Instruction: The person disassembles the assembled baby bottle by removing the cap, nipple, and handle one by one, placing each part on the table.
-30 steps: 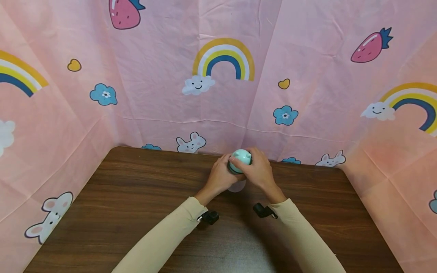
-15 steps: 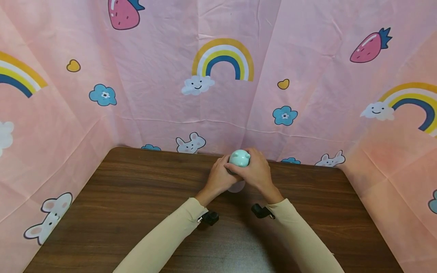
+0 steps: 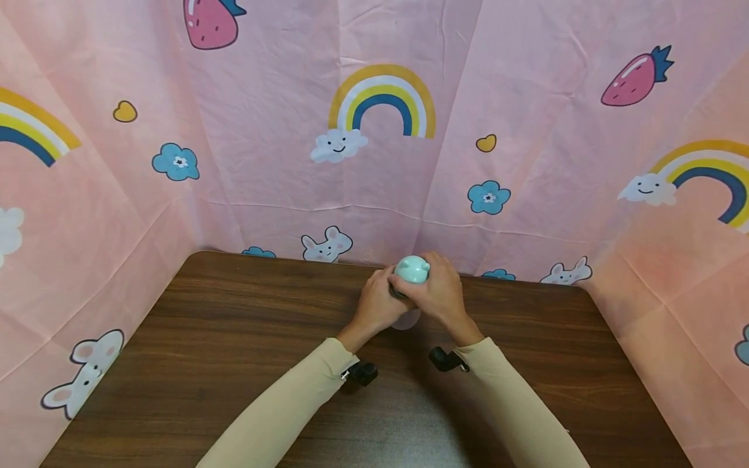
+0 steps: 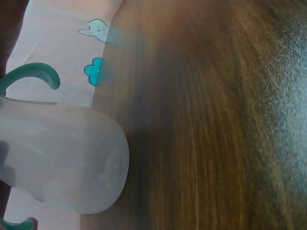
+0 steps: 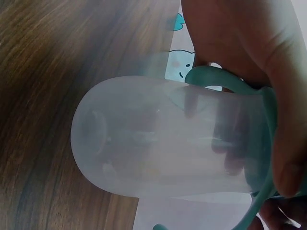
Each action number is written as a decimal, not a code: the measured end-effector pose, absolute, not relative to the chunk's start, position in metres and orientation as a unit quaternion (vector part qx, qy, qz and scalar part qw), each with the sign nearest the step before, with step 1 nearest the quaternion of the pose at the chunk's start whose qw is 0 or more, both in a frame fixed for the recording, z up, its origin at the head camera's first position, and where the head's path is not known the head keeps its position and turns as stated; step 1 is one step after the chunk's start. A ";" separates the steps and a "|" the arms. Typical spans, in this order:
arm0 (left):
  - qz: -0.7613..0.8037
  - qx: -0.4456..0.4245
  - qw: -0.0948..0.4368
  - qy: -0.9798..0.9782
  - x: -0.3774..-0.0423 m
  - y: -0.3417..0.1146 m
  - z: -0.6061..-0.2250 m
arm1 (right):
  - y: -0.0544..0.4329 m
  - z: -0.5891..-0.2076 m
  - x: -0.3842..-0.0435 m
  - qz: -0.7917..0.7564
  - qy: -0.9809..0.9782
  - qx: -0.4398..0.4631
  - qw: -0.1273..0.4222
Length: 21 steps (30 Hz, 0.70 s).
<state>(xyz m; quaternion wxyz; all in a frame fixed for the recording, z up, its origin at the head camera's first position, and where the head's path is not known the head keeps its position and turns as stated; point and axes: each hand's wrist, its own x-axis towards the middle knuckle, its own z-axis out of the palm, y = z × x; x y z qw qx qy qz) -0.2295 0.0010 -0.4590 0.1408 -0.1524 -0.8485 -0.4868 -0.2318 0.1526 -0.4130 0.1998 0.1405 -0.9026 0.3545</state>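
A baby bottle with a mint cap [image 3: 412, 269] bearing small ear-like bumps is held up near the table's back edge. Its cloudy see-through body [image 5: 144, 136] hangs below the hands, and green side handles [image 4: 36, 73] curve out from near its top. My left hand [image 3: 376, 304] grips the bottle from the left, its fingers mostly hidden. From the right, my right hand [image 3: 440, 290] grips around the cap's lower part, thumb across the near side. In the right wrist view, fingers show through the bottle's wall.
A brown wood-grain table [image 3: 246, 364] spreads beneath both arms. Pink printed cloth [image 3: 263, 130] walls in its back and sides, close behind the hands. Small black wrist cameras [image 3: 363, 373] stick out below both wrists.
My right thumb has slid from over the front of the cap down to its lower near edge. The bottle and left hand have barely moved.
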 end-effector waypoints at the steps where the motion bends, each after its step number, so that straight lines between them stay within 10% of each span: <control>1: -0.489 -0.153 0.140 -0.847 -0.230 0.001 -0.459 | 0.153 -0.413 -0.233 0.356 -0.901 0.145 0.203; 21: -0.500 -0.155 0.138 -0.841 -0.231 0.001 -0.461 | 0.156 -0.412 -0.240 0.371 -0.888 0.181 0.203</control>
